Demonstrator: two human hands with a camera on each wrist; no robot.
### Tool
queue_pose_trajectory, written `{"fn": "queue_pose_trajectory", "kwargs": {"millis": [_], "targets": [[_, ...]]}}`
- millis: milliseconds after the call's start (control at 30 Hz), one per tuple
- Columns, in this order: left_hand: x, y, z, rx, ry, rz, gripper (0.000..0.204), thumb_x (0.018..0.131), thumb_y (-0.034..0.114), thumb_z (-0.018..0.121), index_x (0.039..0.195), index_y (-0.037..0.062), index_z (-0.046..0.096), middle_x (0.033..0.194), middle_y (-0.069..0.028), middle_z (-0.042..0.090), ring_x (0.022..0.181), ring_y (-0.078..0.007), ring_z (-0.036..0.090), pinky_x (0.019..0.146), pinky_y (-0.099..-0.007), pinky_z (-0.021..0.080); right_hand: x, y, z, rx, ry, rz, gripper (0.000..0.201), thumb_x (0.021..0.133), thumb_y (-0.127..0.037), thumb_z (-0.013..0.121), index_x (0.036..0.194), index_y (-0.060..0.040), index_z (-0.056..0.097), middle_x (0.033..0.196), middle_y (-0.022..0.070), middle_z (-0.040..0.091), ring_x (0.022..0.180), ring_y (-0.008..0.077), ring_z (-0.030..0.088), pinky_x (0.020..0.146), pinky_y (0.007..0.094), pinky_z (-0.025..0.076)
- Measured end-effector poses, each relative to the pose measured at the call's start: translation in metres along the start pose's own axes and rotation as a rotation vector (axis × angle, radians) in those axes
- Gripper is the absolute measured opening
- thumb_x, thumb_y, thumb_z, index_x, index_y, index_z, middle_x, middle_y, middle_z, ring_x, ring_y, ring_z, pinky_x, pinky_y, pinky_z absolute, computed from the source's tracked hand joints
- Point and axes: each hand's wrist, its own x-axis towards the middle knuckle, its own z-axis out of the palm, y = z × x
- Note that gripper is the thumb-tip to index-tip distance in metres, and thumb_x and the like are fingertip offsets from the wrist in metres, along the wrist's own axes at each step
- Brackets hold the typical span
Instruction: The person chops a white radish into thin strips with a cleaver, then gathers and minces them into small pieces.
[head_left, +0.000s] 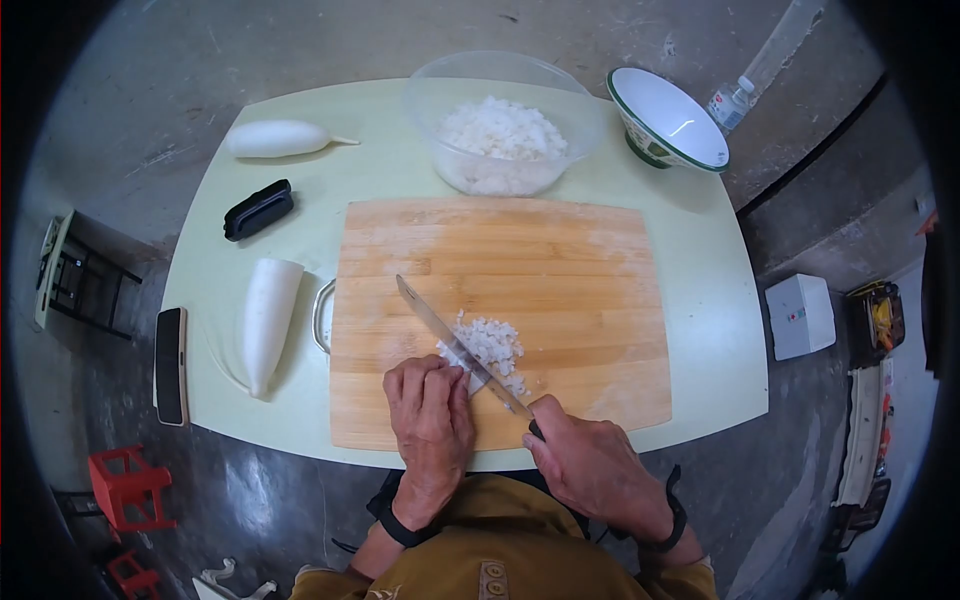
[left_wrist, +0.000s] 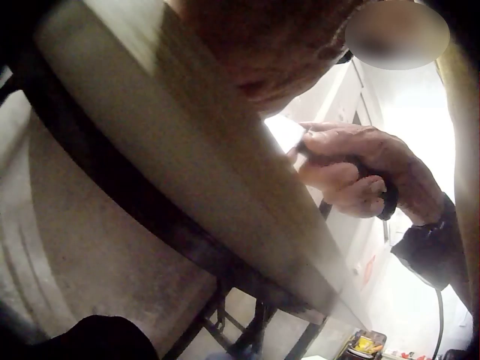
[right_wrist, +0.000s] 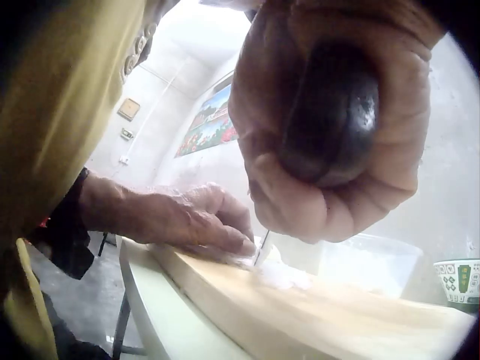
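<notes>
A wooden cutting board (head_left: pixel 560 290) lies on a pale table (head_left: pixel 380 170). My right hand (head_left: pixel 560 430) grips the black handle (right_wrist: pixel 330 112) of a knife; its blade (head_left: pixel 440 330) slants up and left across the board. A small pile of diced white radish (head_left: pixel 492 340) sits just right of the blade. My left hand (head_left: pixel 432 372), fingers curled down, holds a radish piece against the board on the blade's left side; most of that piece is hidden. In the right wrist view the left hand's fingertips (right_wrist: pixel 240 244) touch the white bits beside the blade (right_wrist: pixel 260 247).
A clear bowl of diced radish (head_left: pixel 500 140) and a green-rimmed white bowl (head_left: pixel 668 118) stand behind the board. At left lie a whole white radish (head_left: pixel 275 138), a black object (head_left: pixel 258 210), a cut radish (head_left: pixel 268 320) and a phone (head_left: pixel 171 365). Red stools (head_left: pixel 125 490) stand on the floor.
</notes>
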Motion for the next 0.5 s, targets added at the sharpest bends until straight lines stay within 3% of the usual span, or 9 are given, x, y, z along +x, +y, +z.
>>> {"fn": "queue_pose_trajectory", "kwargs": {"millis": [133,333,500], "targets": [[0.001,0.001,0.0,0.002,-0.007,0.011,0.018,0.077,-0.008,0.07,0.09,-0.0014,0.061,0.098,-0.0153,0.06,0.094,-0.0345,0.054,0.082,-0.0426,0.045,-0.001,-0.003,0.003,-0.009,-0.049,0.059,0.017,0.098,-0.017,0.051,0.105,-0.0054,0.041,0.081,0.0193,0.065,0.069,0.0428,0.063,0.059,0.0535,0.048],[0.003,0.0,-0.002,-0.016,-0.023,0.013,0.018,0.076,-0.008,0.069,0.091,-0.001,0.061,0.098,-0.0154,0.06,0.094,-0.0347,0.054,0.082,-0.0427,0.045,0.007,-0.003,0.008,-0.062,-0.054,-0.016,0.018,0.094,-0.011,0.053,0.105,-0.0046,0.04,0.08,0.02,0.064,0.07,0.0424,0.064,0.059,0.0525,0.048],[0.0,-0.002,-0.001,-0.033,-0.011,0.02,0.02,0.077,-0.008,0.068,0.094,-0.0005,0.061,0.098,-0.0154,0.06,0.095,-0.035,0.054,0.082,-0.0429,0.045,0.027,0.005,0.021,-0.033,0.1,-0.07,0.017,0.096,-0.011,0.055,0.103,-0.0019,0.043,0.07,0.0208,0.058,0.068,0.0446,0.059,0.057,0.0499,0.044]]}}
